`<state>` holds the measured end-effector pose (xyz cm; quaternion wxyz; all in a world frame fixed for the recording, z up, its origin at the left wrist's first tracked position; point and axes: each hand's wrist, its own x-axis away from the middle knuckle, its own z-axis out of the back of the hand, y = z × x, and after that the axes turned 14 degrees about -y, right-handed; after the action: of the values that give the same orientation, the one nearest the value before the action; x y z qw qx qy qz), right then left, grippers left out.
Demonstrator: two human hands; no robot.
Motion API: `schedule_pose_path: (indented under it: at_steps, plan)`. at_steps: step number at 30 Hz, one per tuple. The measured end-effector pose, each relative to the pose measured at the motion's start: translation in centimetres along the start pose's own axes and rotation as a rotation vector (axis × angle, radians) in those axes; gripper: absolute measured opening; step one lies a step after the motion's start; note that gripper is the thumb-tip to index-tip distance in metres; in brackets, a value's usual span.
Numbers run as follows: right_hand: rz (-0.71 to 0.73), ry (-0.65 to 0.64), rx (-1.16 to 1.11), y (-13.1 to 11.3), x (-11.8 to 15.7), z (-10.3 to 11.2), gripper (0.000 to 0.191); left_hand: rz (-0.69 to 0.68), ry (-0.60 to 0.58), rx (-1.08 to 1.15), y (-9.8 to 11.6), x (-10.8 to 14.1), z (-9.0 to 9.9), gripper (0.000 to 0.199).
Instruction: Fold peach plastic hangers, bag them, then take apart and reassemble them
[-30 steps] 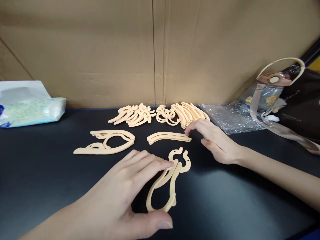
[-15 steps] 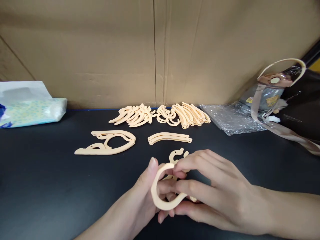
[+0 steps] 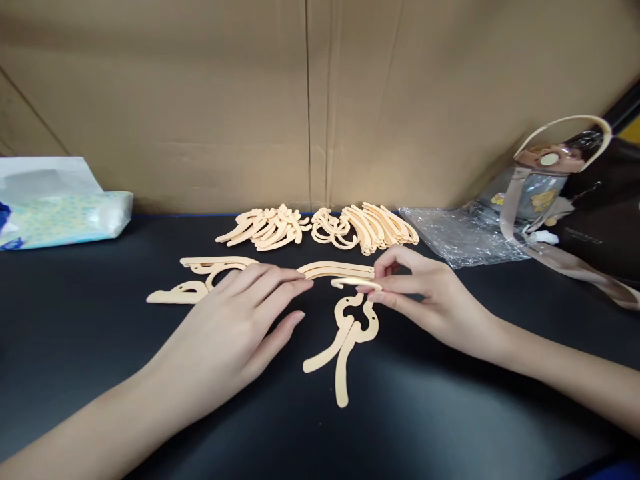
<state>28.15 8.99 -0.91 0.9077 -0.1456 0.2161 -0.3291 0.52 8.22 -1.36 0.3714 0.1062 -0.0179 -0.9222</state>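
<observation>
My right hand (image 3: 425,293) pinches a cream, curved hook piece (image 3: 345,284) at its right end, seen nearly edge-on. The hook is just in front of two long curved arm strips (image 3: 335,268) lying side by side. My left hand (image 3: 245,320) is open, fingers stretched toward the left end of those strips; whether it touches them I cannot tell. Its back covers part of a cream folding-hanger assembly (image 3: 185,293) on the left. Below the hook, two cream hanger pieces (image 3: 345,340) with curled heads and slim tails lie crossed on the black table.
Along the back lie piles of similar cream parts: short curled ones (image 3: 273,228), hooks (image 3: 333,230) and long strips (image 3: 380,228). Clear plastic wrap (image 3: 450,237) and a strapped bottle (image 3: 543,187) sit at right. A tissue pack (image 3: 65,217) lies left, before a cardboard wall (image 3: 200,100).
My hands have parted. The right carried the hook forward to the strips; the left let go of it and moved left and forward, over the folding-hanger assembly. The crossed pieces are now uncovered.
</observation>
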Motion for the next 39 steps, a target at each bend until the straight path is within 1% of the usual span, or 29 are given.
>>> schedule_pose_path:
  at_steps: [2, 5, 9, 12, 17, 20, 23, 28, 34, 36, 39]
  plan:
    - [-0.051, 0.006, -0.094, 0.7, -0.2, 0.0, 0.024, -0.04, -0.016, -0.185, -0.8, -0.3, -0.4, 0.038]
    - [-0.083, 0.007, -0.144, 1.2, -0.4, -0.1, 0.025, -0.079, -0.047, -0.26, -1.1, -0.6, -0.9, 0.04]
    - [-0.118, -0.026, -0.102, 1.5, -0.6, -0.1, 0.032, -0.112, -0.016, -0.252, -0.6, -0.6, -0.6, 0.034]
    - [-0.125, -0.043, -0.044, 1.6, -0.6, -0.3, 0.037, -0.168, -0.007, -0.221, -0.4, -0.5, -0.5, 0.03]
    - [-0.12, -0.058, 0.003, 1.6, -0.5, -0.5, 0.038, -0.191, -0.005, -0.126, -1.1, -0.2, -1.4, 0.046]
    - [-0.117, -0.076, -0.026, 1.4, -0.5, -0.6, 0.036, -0.214, -0.038, -0.115, -1.3, -0.1, -1.6, 0.049]
    - [-0.104, -0.098, -0.076, 1.3, -0.5, -0.5, 0.034, -0.262, -0.039, -0.156, -0.9, -0.2, -1.4, 0.047]
    - [-0.106, -0.125, -0.115, 1.2, -0.5, -0.4, 0.031, -0.326, 0.005, -0.27, 0.0, -0.3, -1.2, 0.035]
    - [-0.072, -0.141, -0.09, 0.8, -0.3, -0.4, 0.031, -0.432, 0.009, -0.449, 1.2, -0.4, -0.7, 0.036]
    - [-0.045, -0.13, -0.099, 0.5, -0.3, -0.5, 0.029, -0.461, -0.004, -0.461, 1.5, -0.3, -0.5, 0.034]
    - [-0.01, -0.095, -0.186, 0.1, -0.3, -0.6, 0.025, -0.488, -0.006, -0.432, 2.0, 0.0, -0.4, 0.03]
